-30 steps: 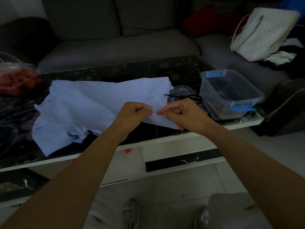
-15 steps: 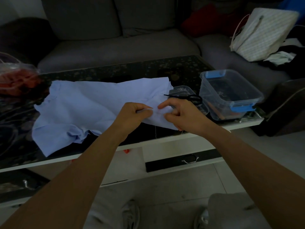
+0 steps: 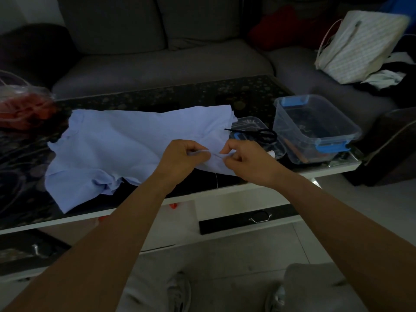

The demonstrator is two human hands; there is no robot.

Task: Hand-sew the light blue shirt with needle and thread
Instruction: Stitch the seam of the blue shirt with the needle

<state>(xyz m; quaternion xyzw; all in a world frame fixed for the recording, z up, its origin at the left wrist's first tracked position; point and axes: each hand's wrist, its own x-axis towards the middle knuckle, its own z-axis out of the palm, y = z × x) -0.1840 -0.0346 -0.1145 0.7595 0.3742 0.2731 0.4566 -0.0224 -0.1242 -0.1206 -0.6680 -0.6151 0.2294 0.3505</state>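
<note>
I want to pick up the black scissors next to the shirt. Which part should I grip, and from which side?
Probably the handle loops, from above. The black scissors lie flat on a small clear case, blades pointing left at the light blue shirt, loops on the right, near the clear box.

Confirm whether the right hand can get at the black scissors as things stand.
Probably yes. The black scissors lie on a small clear box just beyond the right hand, with nothing between them. But the hand is pinching the light blue shirt, so it would have to let go first.
</note>
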